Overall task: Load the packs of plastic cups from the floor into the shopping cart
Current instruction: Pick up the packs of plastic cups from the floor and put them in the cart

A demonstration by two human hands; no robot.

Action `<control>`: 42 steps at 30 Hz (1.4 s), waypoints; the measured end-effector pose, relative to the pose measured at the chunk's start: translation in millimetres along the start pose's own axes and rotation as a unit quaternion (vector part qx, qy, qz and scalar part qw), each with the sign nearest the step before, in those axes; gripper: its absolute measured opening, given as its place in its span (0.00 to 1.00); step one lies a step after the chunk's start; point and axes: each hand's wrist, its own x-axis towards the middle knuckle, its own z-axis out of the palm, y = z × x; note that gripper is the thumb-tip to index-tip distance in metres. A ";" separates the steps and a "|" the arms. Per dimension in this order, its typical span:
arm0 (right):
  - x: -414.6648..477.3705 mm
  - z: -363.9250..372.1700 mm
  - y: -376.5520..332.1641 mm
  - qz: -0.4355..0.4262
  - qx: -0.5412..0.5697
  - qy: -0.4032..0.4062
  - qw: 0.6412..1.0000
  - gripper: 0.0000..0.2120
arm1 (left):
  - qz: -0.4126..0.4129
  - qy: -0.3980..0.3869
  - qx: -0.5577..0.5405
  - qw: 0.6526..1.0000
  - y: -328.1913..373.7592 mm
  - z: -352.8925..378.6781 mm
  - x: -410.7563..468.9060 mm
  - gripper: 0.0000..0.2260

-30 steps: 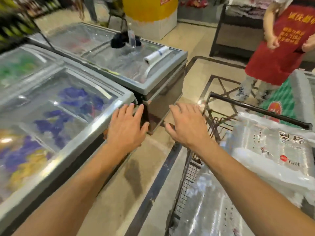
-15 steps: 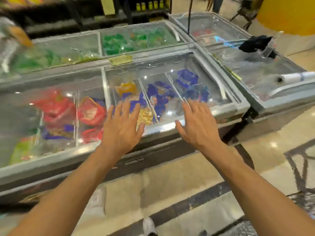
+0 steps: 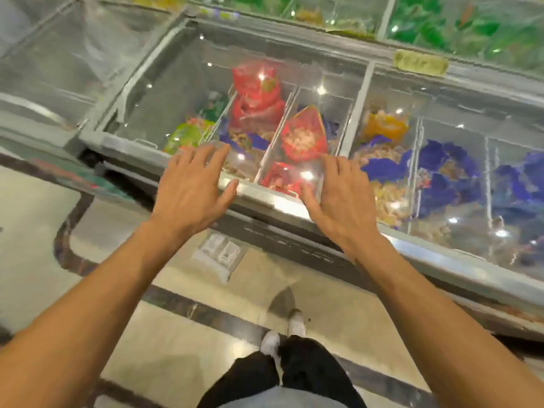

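My left hand [image 3: 192, 187] and my right hand [image 3: 338, 198] are stretched out in front of me, palms down, fingers spread, holding nothing. Both hover over the near edge of a glass-topped chest freezer [image 3: 282, 203]. On the floor below my left hand, against the freezer's base, lies a small clear plastic pack [image 3: 220, 254]; I cannot tell what is in it. The shopping cart is out of view.
The freezer holds red, blue, green and yellow bags [image 3: 303, 139] under sliding glass. Another freezer [image 3: 59, 69] stands at the left. Beige tiled floor with dark stripes [image 3: 188, 307] runs beneath me. My own legs and white shoes [image 3: 282, 334] are at the bottom.
My view has swung left, away from the cart and its packs, and tilted down toward the floor. Both hands stayed open and empty in front of me.
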 end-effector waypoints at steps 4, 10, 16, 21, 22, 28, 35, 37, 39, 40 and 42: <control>19.8 41.5 -41.5 -0.061 0.050 -0.025 0.997 0.22 | -0.071 0.006 -0.016 0.997 -47.2 13.6 -22.8 0.29; 37.0 101.4 -94.4 -0.104 0.047 -0.060 0.992 0.22 | -0.137 -0.032 -0.032 0.989 -112.9 63.9 -48.5 0.30; 25.2 189.4 -150.9 -0.131 0.060 -0.105 0.984 0.20 | -0.102 -0.066 -0.035 0.992 -190.6 146.6 -55.8 0.29; -4.8 324.2 -178.0 -0.123 0.072 -0.141 0.980 0.21 | -0.056 -0.088 -0.006 0.994 -256.4 264.1 -54.1 0.29; -13.2 363.7 -178.8 -0.118 0.076 -0.146 0.979 0.21 | -0.049 -0.094 -0.001 0.994 -269.5 296.7 -53.9 0.29; -93.0 604.5 -157.1 -0.057 0.087 -0.180 0.978 0.25 | -0.026 -0.147 0.002 0.989 -324.9 530.4 -65.0 0.31; -188.5 852.3 -125.6 0.165 0.096 -0.256 0.948 0.43 | -0.034 -0.185 -0.048 0.981 -349.5 803.5 -96.1 0.38; -202.8 898.2 -111.5 0.221 0.114 -0.260 0.933 0.44 | -0.040 -0.209 -0.055 0.976 -349.0 865.9 -96.1 0.43; -208.3 937.7 -103.0 0.277 0.131 -0.248 0.919 0.47 | -0.072 -0.213 -0.067 0.972 -347.6 920.3 -88.1 0.45; -210.3 956.7 -100.3 0.313 0.134 -0.246 0.907 0.48 | -0.094 -0.218 -0.088 0.968 -345.3 942.7 -81.9 0.44; -211.9 984.7 -100.3 0.373 0.147 -0.254 0.880 0.53 | -0.140 -0.229 -0.135 0.954 -341.9 979.6 -72.4 0.45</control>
